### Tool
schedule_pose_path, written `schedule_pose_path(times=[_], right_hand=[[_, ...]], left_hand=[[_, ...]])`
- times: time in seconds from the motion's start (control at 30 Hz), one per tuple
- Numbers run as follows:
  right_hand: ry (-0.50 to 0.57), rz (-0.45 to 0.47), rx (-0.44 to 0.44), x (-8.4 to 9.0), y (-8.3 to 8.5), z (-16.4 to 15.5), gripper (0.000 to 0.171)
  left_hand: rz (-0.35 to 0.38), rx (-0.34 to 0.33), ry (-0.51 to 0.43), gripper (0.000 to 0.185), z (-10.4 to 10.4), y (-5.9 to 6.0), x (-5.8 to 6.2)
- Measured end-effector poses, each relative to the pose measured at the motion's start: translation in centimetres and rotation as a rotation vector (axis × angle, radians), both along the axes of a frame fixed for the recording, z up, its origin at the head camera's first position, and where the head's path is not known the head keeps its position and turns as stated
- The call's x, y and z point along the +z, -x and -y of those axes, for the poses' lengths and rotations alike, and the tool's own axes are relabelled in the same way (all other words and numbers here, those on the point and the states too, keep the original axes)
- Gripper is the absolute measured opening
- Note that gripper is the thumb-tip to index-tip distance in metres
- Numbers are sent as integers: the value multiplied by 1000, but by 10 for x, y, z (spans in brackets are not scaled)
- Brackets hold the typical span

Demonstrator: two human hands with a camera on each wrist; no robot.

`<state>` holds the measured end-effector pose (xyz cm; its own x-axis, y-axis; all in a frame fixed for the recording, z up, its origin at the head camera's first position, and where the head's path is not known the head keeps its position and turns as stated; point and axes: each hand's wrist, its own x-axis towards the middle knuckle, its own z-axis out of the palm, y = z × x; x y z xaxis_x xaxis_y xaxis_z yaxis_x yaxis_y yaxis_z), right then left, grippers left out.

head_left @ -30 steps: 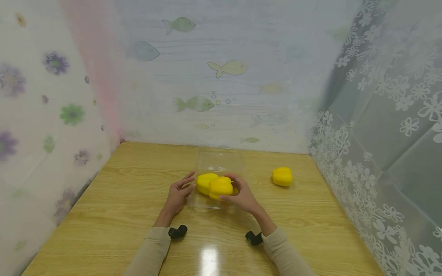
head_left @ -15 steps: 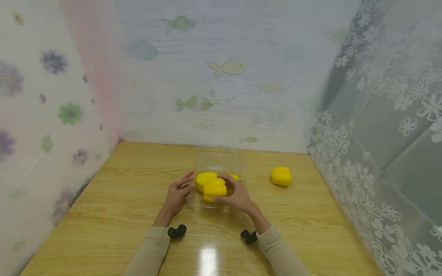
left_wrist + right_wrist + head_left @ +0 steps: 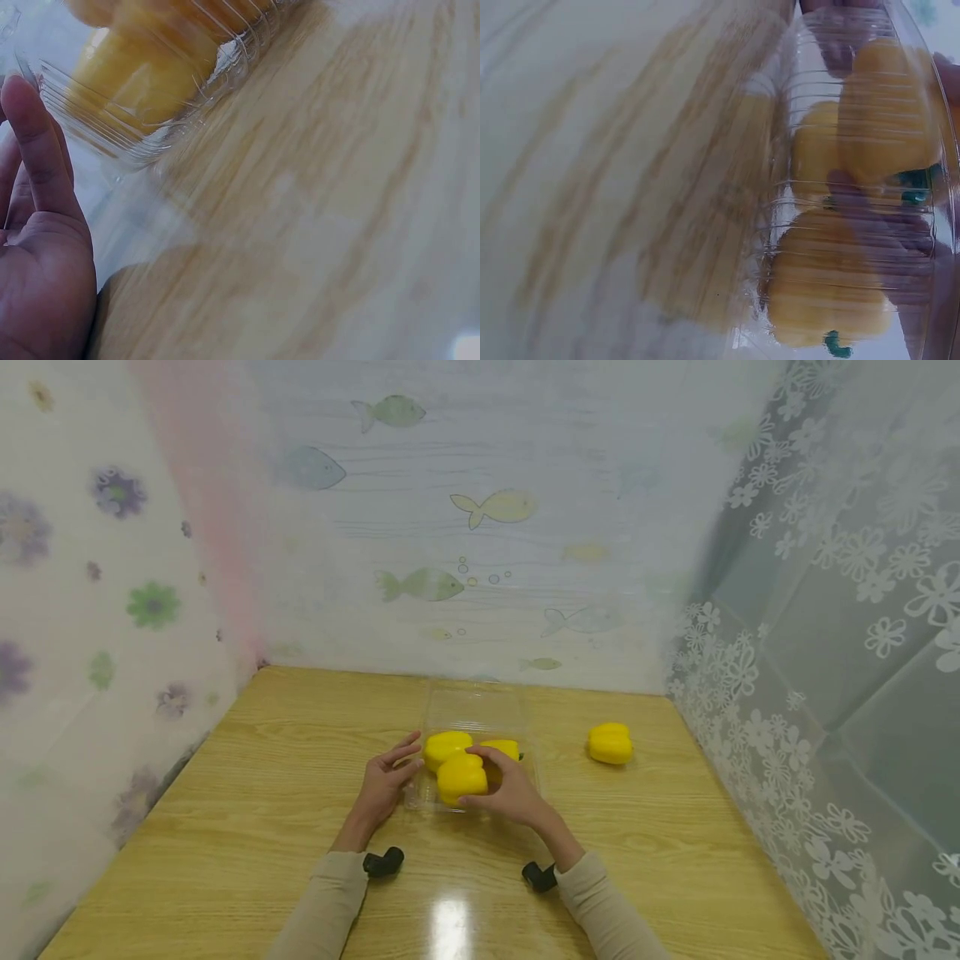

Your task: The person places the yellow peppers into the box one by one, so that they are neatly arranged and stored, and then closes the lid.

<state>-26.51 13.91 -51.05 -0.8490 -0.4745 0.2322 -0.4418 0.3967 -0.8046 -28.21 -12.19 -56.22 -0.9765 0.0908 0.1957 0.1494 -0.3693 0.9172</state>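
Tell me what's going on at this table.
A person is loading yellow bell peppers into a clear plastic clamshell box on a wooden table. The right hand grips one pepper at the box's near end, beside two peppers already inside. The left hand rests open against the box's left side. A fourth pepper sits apart on the table, to the right.

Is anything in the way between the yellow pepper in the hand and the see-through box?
Nothing visible blocks it. The right hand holds the yellow pepper already inside the clear box, beside two other peppers. The left hand touches the box's left side.
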Motion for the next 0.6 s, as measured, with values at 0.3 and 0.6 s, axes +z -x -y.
schedule_pose_path(times=[0.3, 0.6], right_hand=[[-2, 18, 26, 1, 0, -2, 73], [-16, 31, 50, 3, 1, -3, 68]], left_hand=[[12, 8, 9, 46, -1, 1, -3], [-2, 18, 25, 47, -1, 0, 0]])
